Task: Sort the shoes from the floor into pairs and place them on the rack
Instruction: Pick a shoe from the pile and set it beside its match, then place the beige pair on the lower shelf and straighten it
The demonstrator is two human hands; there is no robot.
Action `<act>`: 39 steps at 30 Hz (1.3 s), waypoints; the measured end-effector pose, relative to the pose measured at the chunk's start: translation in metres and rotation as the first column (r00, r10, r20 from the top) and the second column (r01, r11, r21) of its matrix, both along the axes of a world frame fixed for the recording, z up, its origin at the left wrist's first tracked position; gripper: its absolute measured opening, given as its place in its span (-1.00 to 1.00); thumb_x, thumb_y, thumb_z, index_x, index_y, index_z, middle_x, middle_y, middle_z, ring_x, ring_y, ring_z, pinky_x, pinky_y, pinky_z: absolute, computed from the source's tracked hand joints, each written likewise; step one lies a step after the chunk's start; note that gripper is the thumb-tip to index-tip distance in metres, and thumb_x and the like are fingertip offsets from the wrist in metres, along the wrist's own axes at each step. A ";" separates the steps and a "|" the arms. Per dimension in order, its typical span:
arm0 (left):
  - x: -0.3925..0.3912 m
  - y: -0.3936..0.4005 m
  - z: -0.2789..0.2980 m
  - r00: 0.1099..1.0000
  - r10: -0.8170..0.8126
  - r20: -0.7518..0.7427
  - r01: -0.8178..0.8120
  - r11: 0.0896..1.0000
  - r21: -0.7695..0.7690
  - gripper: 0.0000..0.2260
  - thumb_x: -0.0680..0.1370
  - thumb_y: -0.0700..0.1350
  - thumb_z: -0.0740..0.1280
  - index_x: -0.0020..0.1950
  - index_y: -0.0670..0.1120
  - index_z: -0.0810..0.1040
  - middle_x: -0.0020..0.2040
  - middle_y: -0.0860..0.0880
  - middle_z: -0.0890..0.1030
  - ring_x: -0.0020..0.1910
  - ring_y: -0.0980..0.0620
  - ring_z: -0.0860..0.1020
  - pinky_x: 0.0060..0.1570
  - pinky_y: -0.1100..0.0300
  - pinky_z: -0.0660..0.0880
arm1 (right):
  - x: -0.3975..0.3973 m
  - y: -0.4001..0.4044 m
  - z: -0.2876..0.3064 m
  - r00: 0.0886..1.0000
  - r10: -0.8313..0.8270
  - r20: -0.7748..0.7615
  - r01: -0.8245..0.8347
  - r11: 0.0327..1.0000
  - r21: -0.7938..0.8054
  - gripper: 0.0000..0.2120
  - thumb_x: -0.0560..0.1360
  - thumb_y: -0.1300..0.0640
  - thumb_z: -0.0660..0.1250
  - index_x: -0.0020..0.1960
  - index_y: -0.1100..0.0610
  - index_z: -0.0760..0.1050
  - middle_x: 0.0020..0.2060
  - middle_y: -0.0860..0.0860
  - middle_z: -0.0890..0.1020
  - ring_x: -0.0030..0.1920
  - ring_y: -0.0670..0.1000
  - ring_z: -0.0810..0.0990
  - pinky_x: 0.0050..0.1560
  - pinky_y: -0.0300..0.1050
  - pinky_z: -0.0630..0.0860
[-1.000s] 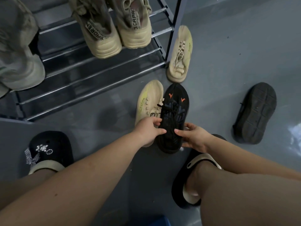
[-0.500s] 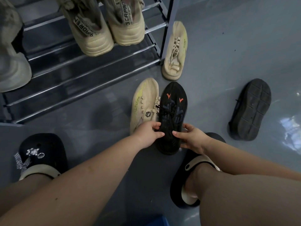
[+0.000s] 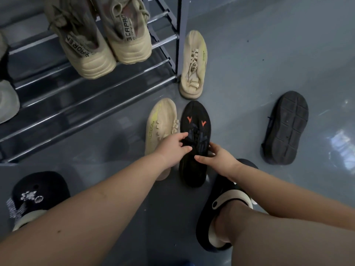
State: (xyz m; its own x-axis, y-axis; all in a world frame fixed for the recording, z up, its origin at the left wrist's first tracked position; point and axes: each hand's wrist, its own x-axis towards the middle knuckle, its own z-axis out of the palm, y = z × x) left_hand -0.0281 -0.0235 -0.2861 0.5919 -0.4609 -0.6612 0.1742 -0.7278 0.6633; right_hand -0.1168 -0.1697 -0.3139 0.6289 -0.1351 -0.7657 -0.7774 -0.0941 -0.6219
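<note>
Black clogs [image 3: 221, 204] sit nearest on the person's feet, on the grey floor [image 3: 269, 54]. Just beyond, the left hand [image 3: 173, 145] and right hand [image 3: 217, 155] both pinch the laces of a black sneaker with orange marks [image 3: 195, 143], which stands upright on the floor touching a beige sneaker [image 3: 161, 123] at its left. Farther right lies an overturned black shoe [image 3: 286, 127], sole up; farther still, another beige sneaker [image 3: 194, 64] sits beside the metal shoe rack [image 3: 96, 96], which carries a tan pair [image 3: 107, 41].
</note>
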 end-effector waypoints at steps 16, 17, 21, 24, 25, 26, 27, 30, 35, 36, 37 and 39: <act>0.102 -0.034 0.003 0.809 -0.488 0.327 0.374 0.857 0.354 -0.45 0.59 0.00 0.23 0.54 0.00 0.12 0.55 -0.02 0.12 0.52 -0.05 0.10 0.47 0.03 0.11 | 0.116 -0.065 0.022 0.839 0.533 -0.109 -0.485 0.643 -0.593 -0.14 0.50 -0.10 0.34 0.57 0.09 -0.12 0.53 0.09 0.11 0.48 0.12 0.22 0.42 -0.01 0.22; 0.106 -0.035 0.000 0.808 -0.494 0.320 0.374 0.851 0.368 -0.44 0.59 0.00 0.23 0.54 0.00 0.10 0.55 -0.03 0.11 0.52 -0.05 0.10 0.48 0.02 0.12 | 0.123 -0.067 0.021 0.826 0.551 -0.118 -0.498 0.615 -0.612 -0.15 0.50 -0.10 0.33 0.57 0.09 -0.12 0.53 0.08 0.10 0.48 0.13 0.21 0.42 0.01 0.22; 0.122 -0.044 -0.011 0.775 -0.545 0.319 0.390 0.810 0.437 -0.41 0.59 0.01 0.22 0.55 0.01 0.02 0.56 -0.04 0.09 0.52 -0.07 0.10 0.46 -0.01 0.16 | 0.143 -0.070 0.014 0.745 0.646 -0.168 -0.567 0.479 -0.670 -0.15 0.51 -0.09 0.32 0.57 0.08 -0.14 0.54 0.07 0.08 0.48 0.14 0.19 0.42 0.04 0.23; 0.130 -0.050 -0.016 0.750 -0.569 0.336 0.391 0.792 0.468 -0.40 0.59 0.02 0.21 0.55 0.02 -0.01 0.55 -0.05 0.09 0.51 -0.09 0.12 0.44 -0.02 0.17 | 0.154 -0.068 0.008 0.707 0.676 -0.208 -0.597 0.412 -0.688 -0.14 0.51 -0.12 0.31 0.57 0.10 -0.16 0.54 0.08 0.07 0.50 0.14 0.16 0.42 0.05 0.22; 0.132 -0.052 -0.018 0.739 -0.577 0.347 0.390 0.787 0.477 -0.40 0.60 0.03 0.20 0.55 0.03 -0.03 0.55 -0.06 0.09 0.51 -0.10 0.13 0.43 -0.02 0.17 | 0.158 -0.068 0.006 0.708 0.674 -0.213 -0.594 0.404 -0.695 -0.14 0.51 -0.13 0.30 0.57 0.10 -0.15 0.54 0.08 0.08 0.49 0.14 0.16 0.41 0.05 0.23; 0.134 -0.054 -0.020 0.728 -0.585 0.358 0.390 0.782 0.486 -0.40 0.60 0.04 0.19 0.56 0.04 -0.04 0.55 -0.06 0.09 0.51 -0.10 0.13 0.43 -0.02 0.16 | 0.161 -0.069 0.005 0.710 0.670 -0.216 -0.588 0.397 -0.704 -0.14 0.51 -0.13 0.29 0.57 0.11 -0.15 0.53 0.08 0.09 0.49 0.15 0.17 0.40 0.05 0.24; 0.135 -0.056 -0.022 0.717 -0.593 0.365 0.392 0.777 0.492 -0.40 0.60 0.05 0.18 0.55 0.05 -0.04 0.55 -0.07 0.09 0.51 -0.11 0.13 0.42 -0.01 0.16 | 0.164 -0.070 0.003 0.710 0.669 -0.219 -0.585 0.387 -0.713 -0.15 0.51 -0.14 0.29 0.57 0.12 -0.14 0.53 0.09 0.11 0.48 0.15 0.18 0.39 0.06 0.25; 0.140 -0.059 -0.028 0.716 -0.606 0.345 0.406 0.765 0.501 -0.42 0.60 0.10 0.16 0.55 0.09 -0.03 0.55 -0.06 0.08 0.50 -0.11 0.13 0.41 -0.01 0.18 | 0.169 -0.071 -0.003 0.707 0.669 -0.229 -0.583 0.368 -0.725 -0.15 0.52 -0.17 0.27 0.57 0.13 -0.14 0.51 0.10 0.14 0.47 0.16 0.21 0.39 0.07 0.28; 0.146 -0.061 -0.038 0.804 -0.515 0.298 0.385 0.832 0.400 -0.41 0.58 0.10 0.20 0.55 0.09 0.02 0.55 -0.02 0.10 0.49 -0.09 0.17 0.42 0.02 0.21 | 0.179 -0.074 -0.016 0.802 0.583 -0.129 -0.505 0.549 -0.666 -0.13 0.50 -0.17 0.29 0.56 0.15 -0.13 0.48 0.13 0.24 0.43 0.16 0.30 0.36 0.04 0.31; 0.145 -0.061 -0.040 0.845 -0.456 0.280 0.355 0.869 0.346 -0.41 0.58 0.09 0.22 0.55 0.09 0.04 0.55 0.00 0.11 0.49 -0.06 0.18 0.42 0.04 0.22 | 0.181 -0.072 -0.018 0.828 0.552 -0.102 -0.484 0.610 -0.627 -0.11 0.49 -0.17 0.30 0.57 0.15 -0.12 0.46 0.13 0.29 0.41 0.15 0.34 0.34 0.01 0.33; 0.144 -0.062 -0.040 0.875 -0.406 0.263 0.327 0.897 0.298 -0.41 0.58 0.07 0.23 0.54 0.09 0.05 0.55 0.03 0.11 0.50 -0.04 0.18 0.41 0.06 0.21 | 0.182 -0.070 -0.021 0.846 0.529 -0.073 -0.464 0.661 -0.589 -0.11 0.48 -0.16 0.32 0.57 0.15 -0.11 0.43 0.12 0.34 0.38 0.14 0.38 0.31 -0.02 0.35; 0.141 -0.062 -0.041 0.897 -0.367 0.244 0.309 0.918 0.247 -0.41 0.59 0.04 0.23 0.55 0.09 0.03 0.56 0.06 0.07 0.51 -0.01 0.16 0.42 0.10 0.18 | 0.181 -0.067 -0.026 0.863 0.504 -0.035 -0.439 0.714 -0.545 -0.10 0.47 -0.14 0.34 0.56 0.17 -0.11 0.41 0.11 0.39 0.34 0.12 0.43 0.29 -0.06 0.37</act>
